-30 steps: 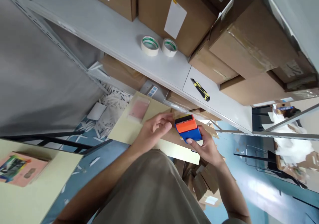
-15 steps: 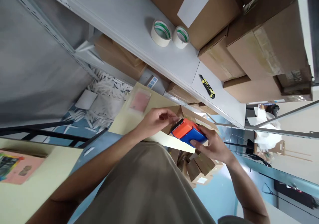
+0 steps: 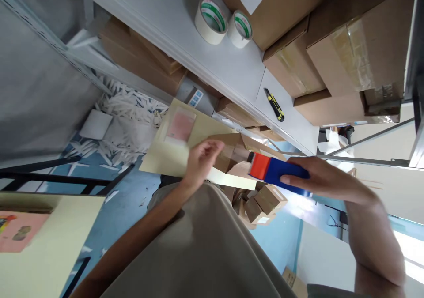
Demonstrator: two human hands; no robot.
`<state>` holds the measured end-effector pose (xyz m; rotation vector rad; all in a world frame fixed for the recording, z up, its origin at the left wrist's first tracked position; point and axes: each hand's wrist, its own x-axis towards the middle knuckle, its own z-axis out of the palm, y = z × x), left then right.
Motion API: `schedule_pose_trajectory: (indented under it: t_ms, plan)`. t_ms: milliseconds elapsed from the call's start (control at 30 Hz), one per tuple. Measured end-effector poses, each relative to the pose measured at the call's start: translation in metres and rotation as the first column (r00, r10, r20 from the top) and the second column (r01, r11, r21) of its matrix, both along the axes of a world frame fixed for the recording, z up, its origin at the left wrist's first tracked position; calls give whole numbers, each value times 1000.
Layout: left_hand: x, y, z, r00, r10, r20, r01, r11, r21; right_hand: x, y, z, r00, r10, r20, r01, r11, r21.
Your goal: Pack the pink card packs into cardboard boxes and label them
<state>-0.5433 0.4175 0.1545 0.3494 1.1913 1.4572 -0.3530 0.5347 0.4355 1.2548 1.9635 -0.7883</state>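
My right hand (image 3: 318, 181) grips a blue and orange tape dispenser (image 3: 274, 171), held level with its black toothed end pointing left. A clear strip of tape seems to run from that end toward my left hand (image 3: 200, 159), whose fingers pinch near a small open cardboard box (image 3: 228, 150). The box rests on a pale yellow table (image 3: 162, 156) that also bears a pink packet in a clear bag (image 3: 180, 126). Whether the left hand holds the tape end is not sharp enough to tell.
A grey shelf (image 3: 172, 28) carries two tape rolls (image 3: 208, 15), (image 3: 240, 28), a yellow-black utility knife (image 3: 274, 104) and large cardboard boxes (image 3: 341, 64). White paper scraps (image 3: 129, 108) litter the blue floor. Folded boxes (image 3: 261, 203) lie below. Another yellow table (image 3: 46, 240) stands at the lower left.
My right hand has drawn the dispenser to the right, away from the left hand, and turned it level. The left hand stayed by the small box. The view tilted.
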Motion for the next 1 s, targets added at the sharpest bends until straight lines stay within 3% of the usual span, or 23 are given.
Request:
schedule_pose_trajectory:
  t_ms: [100, 200, 333, 600, 867, 933, 1000]
  plan:
    - [-8, 6, -35, 1000, 17, -16, -18, 998, -52, 11, 11, 20, 995, -30, 100, 26, 999, 41]
    - [10, 12, -65, 998, -51, 33, 54, 996, -67, 12, 15, 25, 987, -74, 141, 69, 997, 43]
    - [44, 23, -84, 997, -76, 3, 76, 992, -98, 0, 12, 20, 977, -155, 149, 151, 988, 40]
    - [70, 34, -89, 994, -53, -93, 46, 996, -72, -9, 14, 12, 965, -235, 116, 232, 972, 44]
    - [69, 20, -99, 907, 17, -422, -17, 1000, 3, -19, 9, 12, 976, -208, 57, 209, 978, -1]
    - [57, 18, -93, 908, -2, -418, 31, 997, 64, -19, 8, 14, 982, -178, 55, 178, 984, 4]
    - [42, 17, -77, 889, -62, -453, 175, 962, 211, -19, 8, 15, 988, -140, 63, 139, 990, 25]
